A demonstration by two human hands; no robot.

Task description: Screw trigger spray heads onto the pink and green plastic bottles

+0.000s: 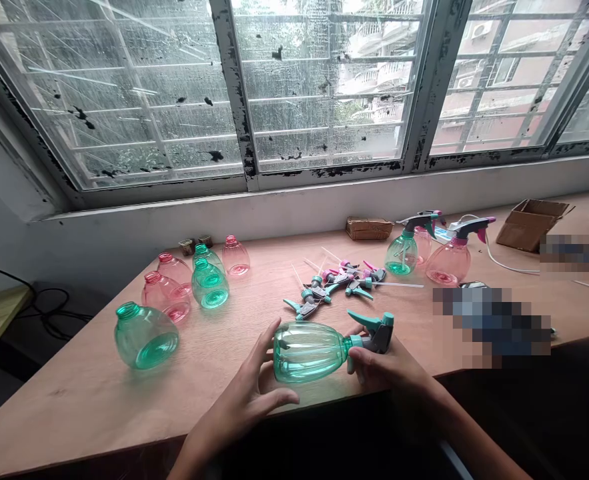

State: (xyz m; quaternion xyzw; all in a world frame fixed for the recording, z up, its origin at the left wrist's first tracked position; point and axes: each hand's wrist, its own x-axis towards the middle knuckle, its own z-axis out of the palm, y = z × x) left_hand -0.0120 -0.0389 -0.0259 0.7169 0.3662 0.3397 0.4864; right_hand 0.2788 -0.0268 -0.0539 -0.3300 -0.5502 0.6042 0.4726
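A clear green spray bottle (309, 352) lies sideways in the air over the table's front edge, its grey and teal trigger head fitted at the neck and pointing right. My right hand (381, 363) is closed around the collar below the trigger. At the bottle's base, my left hand (254, 383) has its fingers and thumb spread apart; whether a fingertip touches the plastic I cannot tell. Just behind the bottle lies a heap of loose trigger heads (337, 279), teal and pink, with thin white tubes.
Several open green and pink bottles, among them a green one (147, 337), stand at the left. Assembled spray bottles, including a pink one (449, 260), stand back right. A flat cardboard box (369, 229) and an open carton (530, 223) sit near the windows.
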